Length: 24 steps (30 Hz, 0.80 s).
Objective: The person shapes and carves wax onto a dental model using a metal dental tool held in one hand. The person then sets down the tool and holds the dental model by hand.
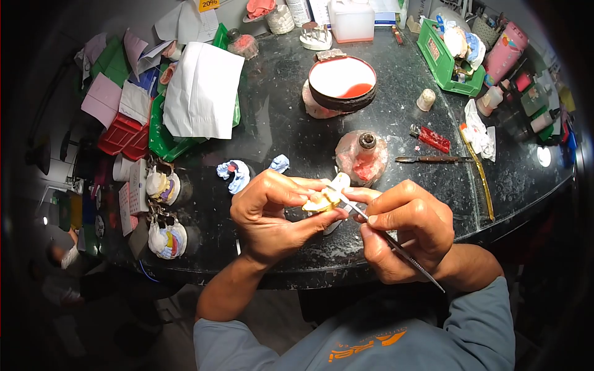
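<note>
Step in hand, as judged: fine working of a small yellow-and-cream dental piece (317, 203) with a slender metal hand tool (405, 252). The piece is held above the near middle of the dark worktop (272, 93).

Grip state: the left grip (263, 204) is pinching the piece between thumb and fingers. The right grip (411, 222) is pinching the tool shaft in a pen-like hold, the tip directed far and left. The tip lies at the piece; firm contact cannot be confirmed.

Next move, as judged: a further stroke calls for a steady left grip, short controlled finger motion on the right, and a tip path that avoids the left thumb.

Edges and clearance: the curved near edge of the worktop passes behind the forearms, and the rear end of the tool points near and right. On the far side, the stained flask (362, 162) with an upright neck limits forward travel; the bowl (342, 77) of red liquid stands farther off. Two blue pieces (234, 177) lie just beyond the left grip. The mounted casts (168, 240) stand well apart at left, leaving open room between. At right, sideways room extends to the yellow strip (479, 176); the brown-handled knife (430, 159) lies farther away
</note>
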Tool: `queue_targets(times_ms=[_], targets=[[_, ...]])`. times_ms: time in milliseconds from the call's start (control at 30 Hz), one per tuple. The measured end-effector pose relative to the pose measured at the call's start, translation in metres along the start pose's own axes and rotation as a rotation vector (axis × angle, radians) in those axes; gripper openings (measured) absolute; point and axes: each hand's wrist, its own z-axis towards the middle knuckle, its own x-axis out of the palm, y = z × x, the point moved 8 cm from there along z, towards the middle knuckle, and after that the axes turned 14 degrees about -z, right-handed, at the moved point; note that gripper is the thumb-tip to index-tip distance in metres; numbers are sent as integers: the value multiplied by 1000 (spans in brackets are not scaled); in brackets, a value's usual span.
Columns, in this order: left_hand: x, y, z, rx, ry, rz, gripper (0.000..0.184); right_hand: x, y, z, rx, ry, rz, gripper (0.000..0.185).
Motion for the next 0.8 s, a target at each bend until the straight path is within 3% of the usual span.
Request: queue_targets(times_ms=[133, 233, 500, 800], targets=[[4, -4, 2, 9, 67, 59, 43, -9, -8, 4, -6, -71, -16, 17], [1, -1, 3, -13, 36, 39, 45, -17, -23, 4, 131, -187, 60, 14], [2, 5, 3, -110, 0, -38, 42, -26, -46, 7, 357, -129, 73, 10], [3, 5, 4, -103, 2, -63, 41, -23, -54, 8, 396, -93, 137, 9]])
